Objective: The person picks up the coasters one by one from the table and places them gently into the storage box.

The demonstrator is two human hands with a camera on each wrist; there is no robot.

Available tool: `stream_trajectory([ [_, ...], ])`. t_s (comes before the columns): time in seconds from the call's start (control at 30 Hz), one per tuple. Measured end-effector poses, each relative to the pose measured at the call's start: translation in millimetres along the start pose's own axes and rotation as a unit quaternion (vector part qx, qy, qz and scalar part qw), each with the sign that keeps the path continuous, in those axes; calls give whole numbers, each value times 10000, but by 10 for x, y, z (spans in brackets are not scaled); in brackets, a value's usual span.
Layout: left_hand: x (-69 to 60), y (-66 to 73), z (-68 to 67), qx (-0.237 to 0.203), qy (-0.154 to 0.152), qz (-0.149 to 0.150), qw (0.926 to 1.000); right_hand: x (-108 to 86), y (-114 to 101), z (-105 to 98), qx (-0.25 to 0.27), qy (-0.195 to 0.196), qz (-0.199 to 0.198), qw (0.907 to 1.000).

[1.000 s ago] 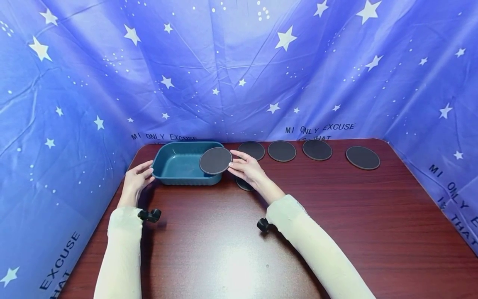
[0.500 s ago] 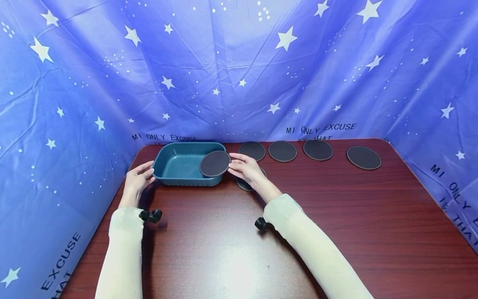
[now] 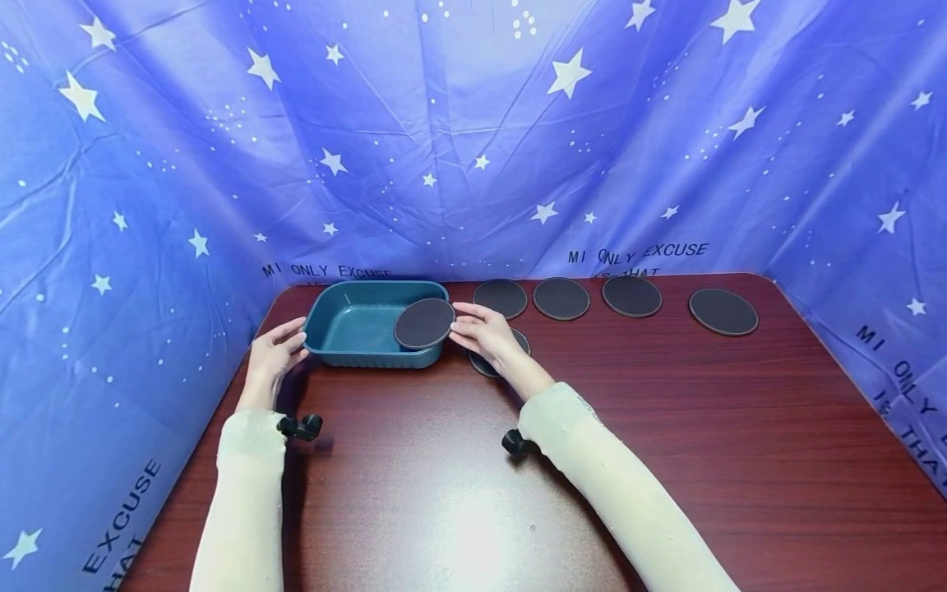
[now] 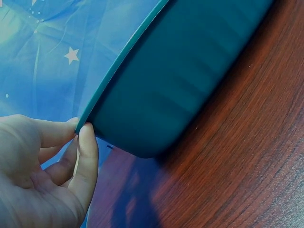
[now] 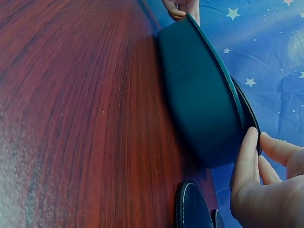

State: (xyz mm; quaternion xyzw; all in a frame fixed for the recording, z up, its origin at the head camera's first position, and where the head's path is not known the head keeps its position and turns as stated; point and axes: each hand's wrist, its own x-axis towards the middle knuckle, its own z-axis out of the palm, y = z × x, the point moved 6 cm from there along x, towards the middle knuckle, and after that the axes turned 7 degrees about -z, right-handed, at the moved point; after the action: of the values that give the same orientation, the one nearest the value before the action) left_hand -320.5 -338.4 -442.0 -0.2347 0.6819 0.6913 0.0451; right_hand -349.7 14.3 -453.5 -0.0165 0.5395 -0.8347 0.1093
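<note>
A dark round coaster (image 3: 424,323) is over the right end of a teal bin (image 3: 355,325), though I can't tell whether it touches the rim. The person's right hand (image 3: 487,333) pinches its edge between thumb and fingers; the left hand (image 3: 270,362) pinches the bin's rim at the far left end. One coaster (image 3: 482,363) lies partly hidden beneath the right forearm and hand, and four more (image 3: 561,298) line the back of the reddish wooden table (image 3: 399,469), before a starry blue curtain (image 3: 414,107).
</note>
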Motion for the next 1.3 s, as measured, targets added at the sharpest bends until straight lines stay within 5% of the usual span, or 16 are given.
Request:
stream_trajectory([
  [0.67,-14,-3,32,-48,38,103,9999,39,26,2,-532,264,-84,9982],
  [1.3,-8,6,1,57,206,176,9996,-27,-78,-229,-535,186,-108,9983],
])
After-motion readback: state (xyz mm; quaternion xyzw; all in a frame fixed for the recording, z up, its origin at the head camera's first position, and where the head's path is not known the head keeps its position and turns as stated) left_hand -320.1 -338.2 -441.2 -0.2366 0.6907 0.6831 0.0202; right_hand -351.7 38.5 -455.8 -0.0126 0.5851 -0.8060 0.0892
